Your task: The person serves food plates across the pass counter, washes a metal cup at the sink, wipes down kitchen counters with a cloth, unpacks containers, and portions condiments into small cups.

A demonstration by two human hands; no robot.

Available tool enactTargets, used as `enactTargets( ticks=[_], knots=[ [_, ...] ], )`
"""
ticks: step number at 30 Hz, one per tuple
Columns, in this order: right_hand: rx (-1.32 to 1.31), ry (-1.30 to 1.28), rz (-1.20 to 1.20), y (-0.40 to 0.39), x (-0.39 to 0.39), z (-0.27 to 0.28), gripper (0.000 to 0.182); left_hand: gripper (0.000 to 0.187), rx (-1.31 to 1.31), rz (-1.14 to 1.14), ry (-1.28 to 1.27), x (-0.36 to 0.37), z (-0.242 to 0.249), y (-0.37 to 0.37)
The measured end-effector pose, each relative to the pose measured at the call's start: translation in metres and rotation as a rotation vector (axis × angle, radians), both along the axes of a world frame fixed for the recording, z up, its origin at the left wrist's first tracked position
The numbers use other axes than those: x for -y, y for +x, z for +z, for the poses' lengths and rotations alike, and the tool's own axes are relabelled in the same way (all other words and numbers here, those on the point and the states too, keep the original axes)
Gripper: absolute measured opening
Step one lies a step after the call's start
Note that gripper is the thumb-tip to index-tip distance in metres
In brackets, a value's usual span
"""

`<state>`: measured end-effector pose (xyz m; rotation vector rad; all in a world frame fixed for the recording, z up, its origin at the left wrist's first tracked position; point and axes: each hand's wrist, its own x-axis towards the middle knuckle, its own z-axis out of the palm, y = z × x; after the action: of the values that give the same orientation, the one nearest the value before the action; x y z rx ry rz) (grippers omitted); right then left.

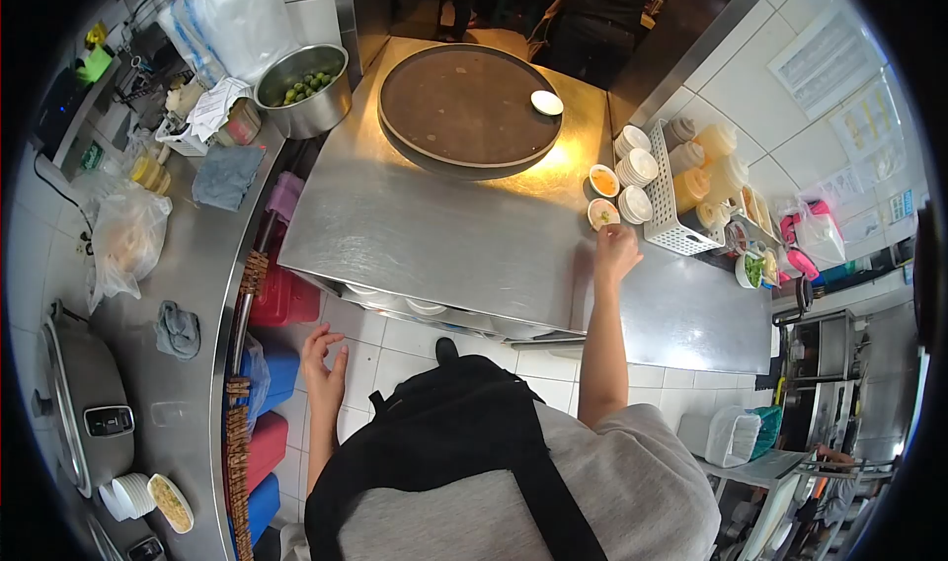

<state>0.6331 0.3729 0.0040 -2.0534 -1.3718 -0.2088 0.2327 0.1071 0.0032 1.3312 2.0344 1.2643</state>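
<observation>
My right hand reaches over the counter with fingertips pinched at the near rim of a small white dish. Pale orange contents with green bits show in that dish; what the fingertips hold, if anything, is hidden. Just behind it sits a second small dish of orange sauce. Stacks of small white dishes stand beside them. My left hand hangs in the air left of my body, fingers apart and holding nothing, in front of the steel counter.
A large round brown tray bears one white dish. On the right, a white basket holds several sauce bottles, near a bowl of chopped greens. A steel pot of green produce stands left; people are beyond the pass.
</observation>
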Motion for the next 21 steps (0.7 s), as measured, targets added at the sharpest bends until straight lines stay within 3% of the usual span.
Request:
enactTargets(
  ticks=[3,4,5,8,11,21],
  knots=[
    [0.113,0.019,0.137,0.012,-0.003,0.011,0.007,0.018,-0.009,0.008,-0.014,-0.005,0.004,0.003],
    [0.135,0.096,0.323,0.013,-0.003,0.014,0.007,0.018,-0.016,0.004,-0.028,-0.007,0.006,0.004],
    [0.155,0.173,0.509,0.013,-0.002,0.016,0.011,0.018,-0.025,0.0,-0.042,-0.008,0.007,0.004],
    [0.347,0.117,0.67,0.006,0.001,0.024,0.018,0.018,-0.027,-0.008,-0.039,-0.012,0.0,0.005],
    [0.485,0.112,0.719,0.012,-0.011,0.017,0.016,0.018,-0.045,-0.022,-0.05,-0.018,0.001,0.007],
    [0.352,0.083,0.623,0.021,-0.034,0.026,0.007,0.018,-0.06,-0.04,-0.03,-0.027,-0.001,0.008]
  ],
)
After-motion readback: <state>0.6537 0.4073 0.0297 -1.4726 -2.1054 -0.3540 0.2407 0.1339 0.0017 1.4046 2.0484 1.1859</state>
